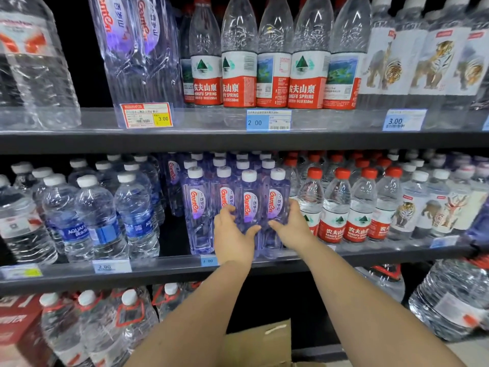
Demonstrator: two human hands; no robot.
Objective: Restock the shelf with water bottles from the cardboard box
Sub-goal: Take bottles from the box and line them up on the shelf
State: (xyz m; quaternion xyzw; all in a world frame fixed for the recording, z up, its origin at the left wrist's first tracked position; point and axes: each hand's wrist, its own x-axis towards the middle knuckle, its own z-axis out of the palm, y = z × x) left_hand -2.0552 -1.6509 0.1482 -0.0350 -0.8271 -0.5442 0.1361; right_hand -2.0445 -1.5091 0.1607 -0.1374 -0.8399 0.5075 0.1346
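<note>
Dark shop shelf; left hand and right hand curl fingers round purple bottles.

glossy clear plastic bottles, matt dark metal shelf, rough brown cardboard box

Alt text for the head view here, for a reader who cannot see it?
Two bare hands, left hand and right hand, grip the front purple Ganten bottles on the middle shelf of a shop display. Aquafina bottles stand to their left, red-capped Nongfu Spring bottles to their right; a cardboard box sits below.
</note>
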